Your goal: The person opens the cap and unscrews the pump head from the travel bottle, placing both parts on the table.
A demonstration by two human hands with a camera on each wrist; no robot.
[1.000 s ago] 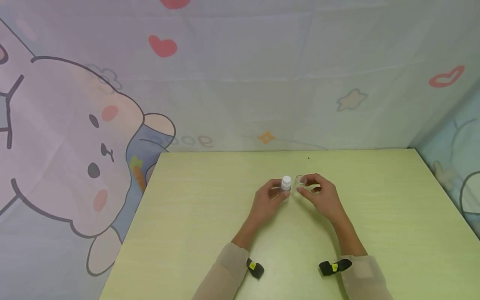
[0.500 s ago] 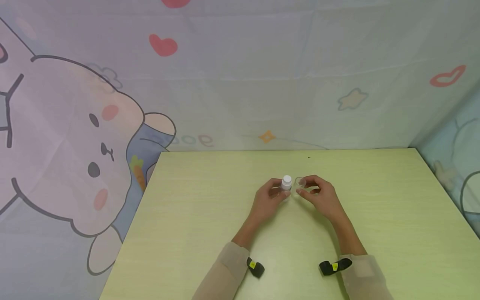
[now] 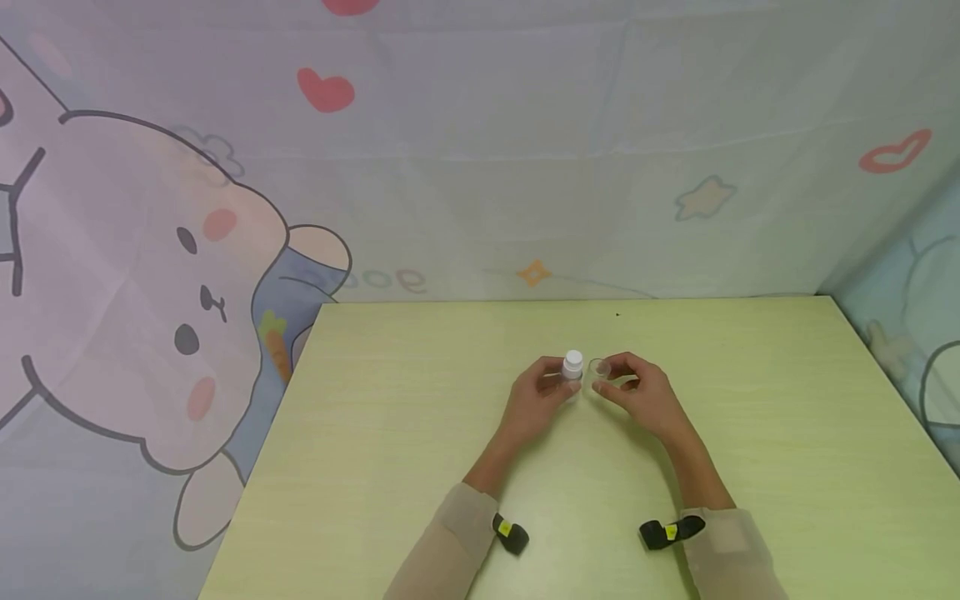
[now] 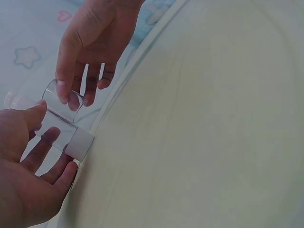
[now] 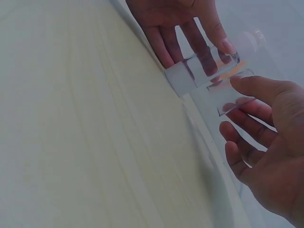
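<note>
My left hand point(image 3: 538, 398) grips a small clear bottle point(image 4: 56, 127) between thumb and fingers. The bottle stands upright, with a white top point(image 3: 573, 359) and a white band point(image 4: 79, 144) at its lower end. Just to its right, my right hand point(image 3: 647, 396) pinches a small clear cylindrical cap point(image 3: 599, 368) between thumb and fingers. In the right wrist view the cap point(image 5: 231, 92) is side by side with the bottle point(image 5: 211, 64), its top lower than the bottle's. The other fingers of my right hand point(image 5: 280, 137) are bent and off the cap.
Both hands are over a pale yellow-green table point(image 3: 390, 433). A cloth point(image 3: 480, 167) printed with hearts and a cartoon animal hangs behind it and at the left side. Each sleeve bears a black strap point(image 3: 671, 532) with a yellow tag. A tiny dark speck point(image 3: 618, 315) lies near the far edge.
The clear cap in my right hand has moved slightly down and toward me, beside the bottle. My left hand and the bottle have stayed in place.
</note>
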